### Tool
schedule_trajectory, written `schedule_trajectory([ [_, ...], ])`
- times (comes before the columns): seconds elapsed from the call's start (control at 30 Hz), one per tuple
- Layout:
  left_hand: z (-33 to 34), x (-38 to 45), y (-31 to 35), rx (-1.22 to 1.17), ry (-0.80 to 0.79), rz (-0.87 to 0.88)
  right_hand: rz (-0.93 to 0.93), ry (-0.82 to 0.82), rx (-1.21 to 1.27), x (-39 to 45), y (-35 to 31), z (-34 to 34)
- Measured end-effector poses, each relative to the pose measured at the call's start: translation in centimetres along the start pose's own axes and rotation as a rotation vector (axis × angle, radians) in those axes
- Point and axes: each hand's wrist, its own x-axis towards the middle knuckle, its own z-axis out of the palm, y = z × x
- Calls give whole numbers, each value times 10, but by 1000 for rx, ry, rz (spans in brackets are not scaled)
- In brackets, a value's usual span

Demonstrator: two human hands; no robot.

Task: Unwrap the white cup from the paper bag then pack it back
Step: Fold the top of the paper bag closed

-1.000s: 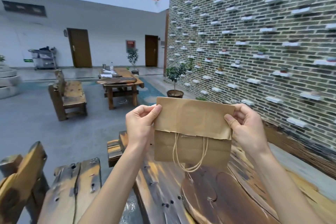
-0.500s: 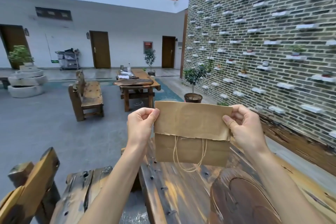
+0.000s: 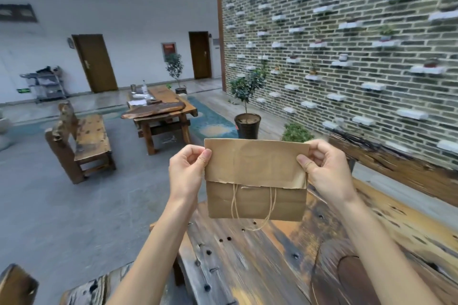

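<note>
Hands hold a folded brown paper bag [image 3: 256, 178] up in the air above the near end of a worn wooden table [image 3: 272, 262], both forearms reaching up and forward from the bottom of the view. The left hand [image 3: 187, 172] pinches the bag's upper left corner, thumb pressed on the near face and the other fingers curled behind. The right hand [image 3: 327, 171] grips the upper right corner the same way, thumb in front, fingers wrapped round the back edge. The bag's top is folded down as a flap over its front, and twine handles [image 3: 252, 205] hang in loops from under the flap's ragged edge, dangling just past the bag's bottom. The white cup cannot be seen; whether it sits inside the bag cannot be told. A potted tree [image 3: 247, 106] stands beyond by the brick wall [image 3: 347, 32].
</note>
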Motion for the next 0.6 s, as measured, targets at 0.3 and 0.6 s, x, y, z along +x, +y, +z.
schedule_trajectory([
  [0.3, 42, 84, -85, -107, -179, -105, 82, 102, -117, 61, 58, 15],
  [0.6, 112, 178, -181, -189, -460, -163, 221, 356, -337, 109, 120, 35],
])
